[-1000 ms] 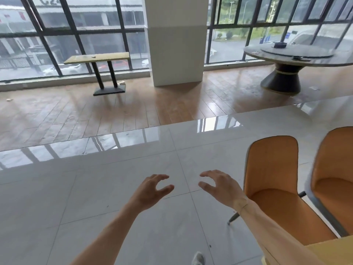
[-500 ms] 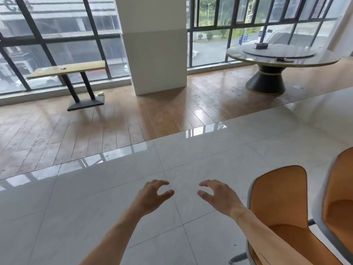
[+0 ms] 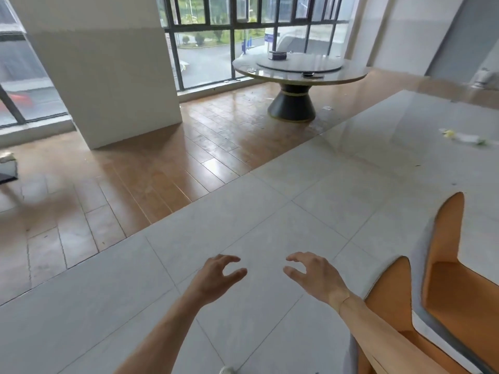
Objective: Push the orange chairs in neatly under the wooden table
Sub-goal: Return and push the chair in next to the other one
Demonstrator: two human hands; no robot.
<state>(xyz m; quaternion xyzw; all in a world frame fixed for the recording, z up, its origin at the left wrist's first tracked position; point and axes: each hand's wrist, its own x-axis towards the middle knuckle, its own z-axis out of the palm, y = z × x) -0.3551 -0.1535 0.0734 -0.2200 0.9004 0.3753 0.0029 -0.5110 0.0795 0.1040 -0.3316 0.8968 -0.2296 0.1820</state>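
Two orange chairs with grey backs stand at the lower right: the nearer chair [image 3: 388, 298] just right of my right forearm, the farther chair [image 3: 456, 282] beyond it. My left hand [image 3: 216, 276] and my right hand [image 3: 316, 273] hover over the grey tiled floor with fingers loosely curled, holding nothing. Neither hand touches a chair. The wooden table is out of view.
A white pillar [image 3: 102, 68] rises at the back left. A round table [image 3: 299, 68] on a dark pedestal stands by the windows on the wooden floor. Some litter [image 3: 464, 137] lies on the tiles at the far right. My shoe tip [image 3: 226, 370] shows at the bottom.
The view has swung to the right: the pillar and round table slid left, and the chairs sank toward the lower right corner. My hands keep the same empty pose.
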